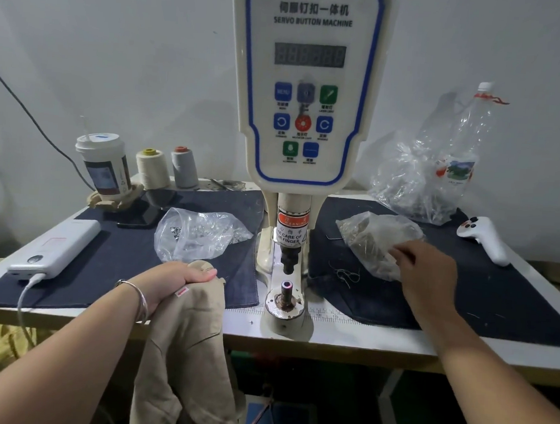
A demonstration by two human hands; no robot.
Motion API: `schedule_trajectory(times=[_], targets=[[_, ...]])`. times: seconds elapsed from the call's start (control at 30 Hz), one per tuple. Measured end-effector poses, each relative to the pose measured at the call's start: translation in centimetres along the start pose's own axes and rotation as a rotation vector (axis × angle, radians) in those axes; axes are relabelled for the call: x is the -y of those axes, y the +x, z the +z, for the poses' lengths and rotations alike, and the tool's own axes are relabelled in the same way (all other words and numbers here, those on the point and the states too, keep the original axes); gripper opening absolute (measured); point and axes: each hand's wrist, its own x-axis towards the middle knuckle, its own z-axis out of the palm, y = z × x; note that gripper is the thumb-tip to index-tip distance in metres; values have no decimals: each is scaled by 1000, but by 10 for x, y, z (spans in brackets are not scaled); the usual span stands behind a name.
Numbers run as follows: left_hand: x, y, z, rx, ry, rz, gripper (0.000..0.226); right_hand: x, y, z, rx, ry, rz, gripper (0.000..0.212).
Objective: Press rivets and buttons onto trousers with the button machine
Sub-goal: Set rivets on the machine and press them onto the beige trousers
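The bench [395,340] carries the button machine [306,115] at its middle. Beige trousers [188,344] hang over the front edge, gripped by the left hand [173,280]. The right hand [427,270] reaches with fingers curled into a bag [368,240] of small metal parts.
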Motion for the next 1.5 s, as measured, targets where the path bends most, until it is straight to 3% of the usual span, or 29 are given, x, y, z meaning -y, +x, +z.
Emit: schedule_trajectory(times=[0.1, 0.17, 0.27, 0.47, 0.6, 0.83, 1.2, 1.5], targets=[[-1, -1, 0, 18, -21, -9, 55, 11, -18, -6, -84, 312, 205, 6], [0, -1, 0, 4, -24, -13, 49, 21, -32, 2, 4, 457, 296, 12], [1, 0, 2, -15, -25, -9, 41, 27, -47, 17, 190, 546, 298, 16], [4, 0, 1, 0, -43, -7, 39, 15, -43, 14, 327, 752, 312, 12], [4, -1, 2, 1, -28, -10, 53, 18, -45, 13, 368, 809, 330, 9], [6, -3, 3, 3, -23, 26, 31, 20, -43, 12, 392, 847, 391, 10], [6, -5, 4, -6, -31, 21, 36, 21, -44, 10, 378, 733, 380, 13], [6, -4, 3, -13, -20, 49, 36, 63, -40, -16, 380, 1040, 608, 12]])
